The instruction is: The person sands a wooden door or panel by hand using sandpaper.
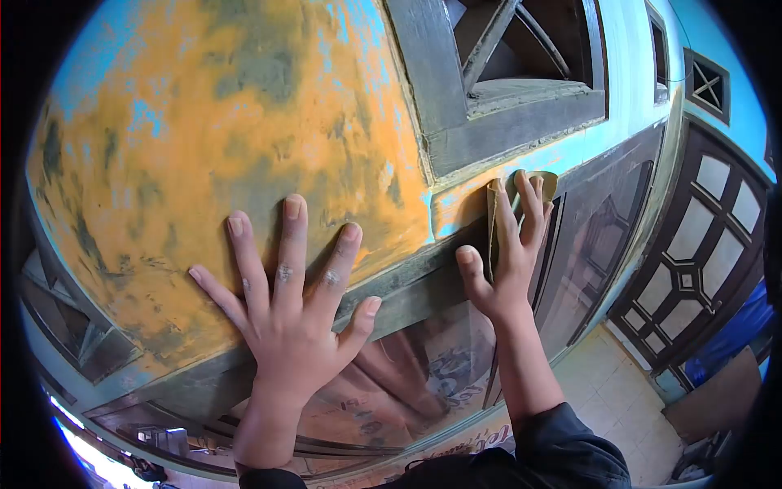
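My left hand (295, 330) lies with its fingers spread flat on the wall (171, 220), which has worn orange, blue and grey patches. Pale dust marks its knuckles. To the right, my right hand (507, 281) presses a folded sheet of what looks like sandpaper (547, 184) against the narrow strip of wall under the vent frame. The sheet's curled edges show on both sides of the fingers, while its middle is hidden beneath them. The right thumb stands away from the other fingers.
Above the right hand is a dark wooden vent frame (521, 134) with crossed bars. Below runs a dark window frame (423, 285) with glass panes. A dark panelled door (688, 244) stands at the right, near a brown board (717, 395) and the tiled floor (615, 399).
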A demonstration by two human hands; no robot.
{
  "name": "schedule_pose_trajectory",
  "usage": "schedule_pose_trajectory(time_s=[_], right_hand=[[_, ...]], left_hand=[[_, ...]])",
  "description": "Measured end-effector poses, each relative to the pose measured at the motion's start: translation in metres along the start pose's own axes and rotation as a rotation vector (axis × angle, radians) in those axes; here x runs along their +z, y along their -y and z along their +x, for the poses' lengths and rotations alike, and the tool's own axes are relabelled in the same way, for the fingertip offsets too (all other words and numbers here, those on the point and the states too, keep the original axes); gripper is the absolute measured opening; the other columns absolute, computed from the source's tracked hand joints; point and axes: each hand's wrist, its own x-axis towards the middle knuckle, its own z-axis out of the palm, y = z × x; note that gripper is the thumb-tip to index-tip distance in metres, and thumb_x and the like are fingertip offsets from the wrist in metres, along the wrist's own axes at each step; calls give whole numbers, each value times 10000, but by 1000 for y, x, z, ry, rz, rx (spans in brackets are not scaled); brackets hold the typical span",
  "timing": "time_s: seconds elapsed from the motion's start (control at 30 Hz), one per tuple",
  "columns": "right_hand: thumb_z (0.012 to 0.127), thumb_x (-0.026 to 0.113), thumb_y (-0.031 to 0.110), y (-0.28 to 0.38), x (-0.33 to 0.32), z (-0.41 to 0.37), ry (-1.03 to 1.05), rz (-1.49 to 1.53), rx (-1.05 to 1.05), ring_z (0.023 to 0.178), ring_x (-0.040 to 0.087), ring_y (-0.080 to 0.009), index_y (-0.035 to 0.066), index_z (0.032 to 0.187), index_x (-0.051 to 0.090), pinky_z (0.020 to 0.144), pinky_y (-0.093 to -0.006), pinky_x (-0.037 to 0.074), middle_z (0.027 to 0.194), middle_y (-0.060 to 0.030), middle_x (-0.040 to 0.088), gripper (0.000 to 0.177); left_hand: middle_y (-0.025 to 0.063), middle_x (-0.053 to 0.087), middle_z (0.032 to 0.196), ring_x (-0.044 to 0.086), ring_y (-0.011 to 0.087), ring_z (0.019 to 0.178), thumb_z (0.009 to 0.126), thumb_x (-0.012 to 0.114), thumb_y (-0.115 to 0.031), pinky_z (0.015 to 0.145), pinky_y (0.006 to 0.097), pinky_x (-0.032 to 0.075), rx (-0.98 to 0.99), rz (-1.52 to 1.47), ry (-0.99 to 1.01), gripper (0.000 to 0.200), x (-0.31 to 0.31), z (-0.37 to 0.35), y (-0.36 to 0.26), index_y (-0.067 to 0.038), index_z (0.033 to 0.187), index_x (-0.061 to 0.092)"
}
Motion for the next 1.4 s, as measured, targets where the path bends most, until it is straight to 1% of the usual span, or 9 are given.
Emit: schedule_pose_trajectory(time_s=[0.13,0.27,0.43,0.57,0.73,0.83,1.0,1.27,1.4], right_hand=[[857,658,618,30,8,-26,150,64,-317,1485,272,-413,217,1389,603,1199,-612,72,1532,-176,409,668],[847,674,601,-11,-2,-3,12,5,-34,1488,257,-417,195,1423,564,1188,-623,100,1551,-193,374,713],[881,647,581,18,3,-28,161,30,-323,1489,252,-435,153,1440,543,1194,-625,84,1557,-198,374,711],[885,614,628,-14,-1,-10,12,6,4,1496,250,-411,187,1418,573,1199,-619,66,1559,-176,380,693],[887,643,578,14,3,-31,154,35,-305,1490,262,-411,164,1414,575,1194,-616,68,1546,-181,394,673],[882,686,497,-5,-5,-13,60,0,-43,1489,251,-434,144,1416,561,1193,-615,80,1536,-201,397,653],[873,669,561,20,2,-29,146,42,-306,1461,330,-382,191,1410,578,1208,-600,69,1535,-169,410,658],[845,714,547,17,-3,-24,177,38,-242,1476,291,-399,263,1370,614,1201,-599,90,1514,-169,427,604],[839,708,570,-16,-10,-3,83,-13,-67,1478,230,-477,170,1373,613,1189,-624,98,1546,-213,353,674]], left_hand=[[167,333,1611,164,501,1499,958,447,-605,1129,702,-99,-3,6,-14,592,3,8,-11,-302,1459,528],[168,329,1612,167,499,1499,964,434,-613,1130,702,-96,-5,24,-26,588,6,10,-16,-312,1462,523],[167,329,1613,169,498,1498,966,436,-609,1135,697,-92,-20,30,-40,581,9,12,-20,-318,1462,523],[165,329,1614,171,497,1499,966,445,-598,1139,692,-88,-22,39,-54,573,11,12,-20,-319,1461,525],[164,333,1613,178,496,1497,968,447,-590,1143,693,-72,-22,50,-76,565,14,12,-22,-320,1458,527],[165,340,1609,187,494,1496,971,443,-592,1146,692,-64,-24,57,-92,561,16,12,-21,-320,1454,533],[165,357,1600,203,488,1493,974,435,-595,1150,687,-57,-27,70,-101,557,18,11,-22,-318,1446,541],[163,371,1593,216,484,1490,976,438,-581,1157,680,-46,-47,73,-103,545,18,12,-24,-316,1441,547],[164,371,1593,219,481,1490,973,444,-582,1161,676,-40,-36,62,-112,546,19,10,-23,-321,1442,544]])
